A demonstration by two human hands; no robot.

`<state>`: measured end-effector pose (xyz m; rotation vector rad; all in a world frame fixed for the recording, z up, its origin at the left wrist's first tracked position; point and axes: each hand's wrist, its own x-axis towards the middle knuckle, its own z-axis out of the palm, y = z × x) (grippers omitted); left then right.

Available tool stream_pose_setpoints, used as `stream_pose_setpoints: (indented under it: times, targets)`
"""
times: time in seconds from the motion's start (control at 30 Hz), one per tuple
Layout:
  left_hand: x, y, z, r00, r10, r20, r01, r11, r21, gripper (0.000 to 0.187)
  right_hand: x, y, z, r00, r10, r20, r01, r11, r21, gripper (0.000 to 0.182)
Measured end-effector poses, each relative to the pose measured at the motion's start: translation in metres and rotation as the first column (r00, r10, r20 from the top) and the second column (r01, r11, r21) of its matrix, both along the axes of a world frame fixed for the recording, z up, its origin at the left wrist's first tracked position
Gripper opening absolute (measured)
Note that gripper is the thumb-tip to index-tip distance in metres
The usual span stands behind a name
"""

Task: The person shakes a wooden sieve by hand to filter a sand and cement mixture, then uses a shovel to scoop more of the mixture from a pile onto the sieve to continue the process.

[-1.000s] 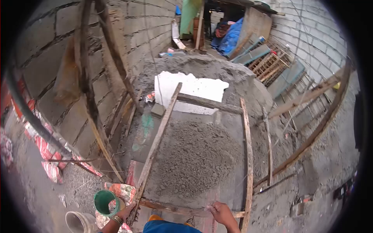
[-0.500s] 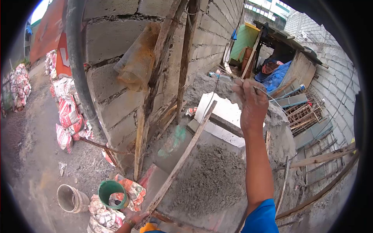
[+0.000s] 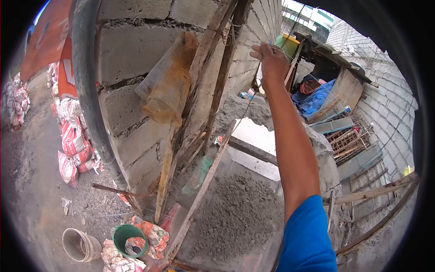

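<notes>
My right hand (image 3: 274, 63) is raised at arm's length in front of the block wall, its fingers closed around a thin wire (image 3: 286, 55). Part of the wire trails from the hand down to the right. Only a sliver of my left hand (image 3: 157, 268) shows at the bottom edge, beside the lower end of a long wooden strip (image 3: 199, 199); its fingers are hidden. Below the right arm lies a heap of grey sand or mortar mix (image 3: 235, 213). Behind the heap is a white slab (image 3: 256, 136) with a dark bar (image 3: 251, 150) across it.
A green bucket (image 3: 116, 240) and a whitish bucket (image 3: 68, 245) stand at lower left. Rusty mesh (image 3: 167, 86) hangs by wooden posts (image 3: 199, 68) along the block wall (image 3: 122, 50). Filled sacks (image 3: 74, 138) line the path; a blue tarp (image 3: 317, 97) lies at the back.
My right hand has moved up and left with the wire, and the arm reaches further out. The wooden strip's upper end now sits at the slab's left edge. My left hand has nearly left view.
</notes>
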<state>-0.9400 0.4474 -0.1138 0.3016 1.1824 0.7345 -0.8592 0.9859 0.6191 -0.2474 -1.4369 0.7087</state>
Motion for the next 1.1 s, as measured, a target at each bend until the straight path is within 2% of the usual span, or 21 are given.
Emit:
stream_pose_setpoints:
  times: [0.03,0.1,0.3,0.43,0.5,0.6,0.67,0.7,0.73,0.77,0.8,0.83,0.87,0.9,0.93,0.97,1.0,1.03,1.07,1.1]
  targets:
    - [-0.004,0.008,-0.004,0.993,-0.071,-0.094,0.063,0.995,-0.084,0.052,-0.002,0.004,-0.001,1.000,0.001,-0.002,-0.001,1.000,-0.001,0.026]
    - [-0.009,0.023,-0.006,0.955,-0.144,-0.258,0.130,0.989,-0.070,0.052,-0.003,0.010,-0.002,0.997,-0.039,0.066,0.042,0.999,-0.032,0.027]
    - [-0.016,0.051,-0.001,0.913,-0.197,-0.358,0.185,0.980,-0.067,0.053,-0.017,0.026,-0.011,1.000,-0.016,-0.022,0.013,0.992,-0.125,0.027]
    - [-0.014,0.053,-0.008,0.896,-0.202,-0.395,0.193,0.979,-0.063,0.054,-0.016,0.040,-0.031,0.995,-0.069,-0.076,0.051,0.974,-0.220,0.026]
    - [-0.006,0.052,-0.020,0.889,-0.205,-0.409,0.199,0.978,-0.057,0.055,-0.005,0.026,-0.064,0.997,-0.003,-0.081,-0.028,0.921,-0.387,0.024]
    - [0.003,0.043,-0.046,0.866,-0.206,-0.456,0.213,0.976,-0.036,0.055,-0.017,-0.003,-0.095,0.973,0.219,-0.068,-0.227,0.881,-0.415,0.025]
    - [0.011,0.034,-0.074,0.847,-0.187,-0.498,0.212,0.977,-0.006,0.056,-0.019,-0.039,-0.140,0.919,0.336,0.207,-0.231,0.882,-0.410,0.029]
    - [0.017,0.036,-0.051,0.880,-0.169,-0.444,0.184,0.983,-0.011,0.055,-0.009,-0.073,-0.170,0.853,0.309,0.421,-0.164,0.924,-0.345,0.036]
    - [0.023,0.039,-0.023,0.909,-0.150,-0.390,0.155,0.988,-0.019,0.054,0.005,-0.095,-0.214,0.735,0.143,0.662,-0.088,0.989,-0.116,0.043]
    - [0.030,0.047,0.027,0.933,-0.129,-0.335,0.126,0.992,-0.031,0.054,0.029,-0.137,-0.249,0.684,0.175,0.709,-0.137,0.984,-0.111,0.051]
    - [0.028,0.033,-0.039,0.944,-0.175,-0.281,0.135,0.978,-0.158,0.097,0.061,-0.172,-0.271,0.459,0.044,0.887,-0.116,0.993,0.011,0.058]
    - [0.035,0.030,-0.023,0.939,-0.214,-0.270,0.169,0.969,-0.181,0.097,0.095,-0.192,-0.318,0.312,-0.106,0.944,-0.171,0.971,0.165,0.058]
    - [0.040,0.040,0.011,0.954,-0.195,-0.229,0.159,0.973,-0.169,0.091,0.135,-0.220,-0.353,0.241,-0.099,0.965,-0.126,0.983,0.132,0.053]
    - [0.043,0.041,0.037,0.965,-0.178,-0.191,0.148,0.976,-0.161,0.085,0.182,-0.247,-0.397,0.256,-0.085,0.963,0.046,0.996,0.075,0.049]
    - [0.038,0.007,-0.092,0.908,-0.065,-0.415,0.063,0.998,-0.018,0.066,0.230,-0.278,-0.416,0.248,-0.109,0.963,0.276,0.961,0.038,0.047]
    - [0.043,0.009,-0.065,0.936,-0.079,-0.344,0.075,0.997,-0.025,0.063,0.286,-0.311,-0.446,0.291,-0.195,0.937,0.478,0.878,0.035,0.048]
    - [0.047,0.012,-0.031,0.958,-0.094,-0.272,0.088,0.996,-0.033,0.061,0.342,-0.348,-0.466,0.275,-0.239,0.931,0.667,0.745,-0.006,0.051]
    - [0.053,0.021,0.024,0.974,-0.109,-0.199,0.102,0.994,-0.043,0.058,0.396,-0.389,-0.487,0.219,-0.262,0.940,0.847,0.530,-0.049,0.051]
    - [0.055,0.017,0.023,0.978,-0.109,-0.180,0.090,0.990,-0.107,0.059,0.449,-0.432,-0.507,0.153,-0.301,0.941,0.949,0.312,-0.055,0.050]
    - [0.054,0.013,0.030,0.969,-0.144,-0.200,0.119,0.984,-0.129,0.059,0.492,-0.469,-0.512,0.092,-0.304,0.948,0.986,0.159,-0.044,0.050]
